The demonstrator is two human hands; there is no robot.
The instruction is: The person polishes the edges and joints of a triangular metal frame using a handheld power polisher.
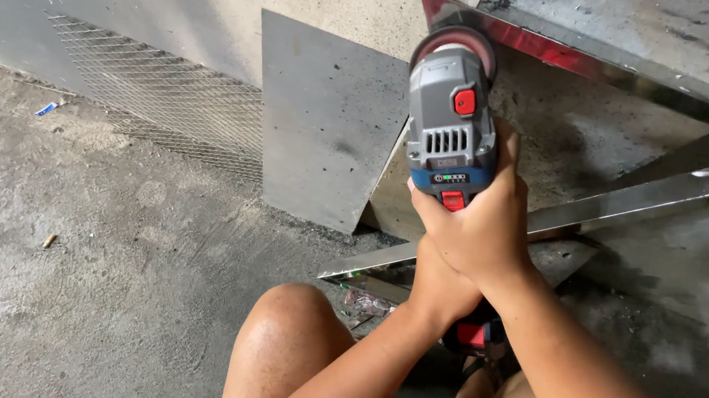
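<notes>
Grinder (451,130), a grey and blue cordless tool, is being held upright in the middle of the scene, its red disc (455,41) being pressed to the edge of the steel frame (563,50) at the far right. Its body is being clenched by the right hand (479,225), with the left hand (440,291) wrapped beneath, near the battery. It is judged heavy, stiff and prone to kicking, so both hands are best kept on the body, well clear of the disc.

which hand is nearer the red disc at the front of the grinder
Right. The right hand wraps the grinder body just behind the red disc; the left hand sits under it, further back.
</notes>
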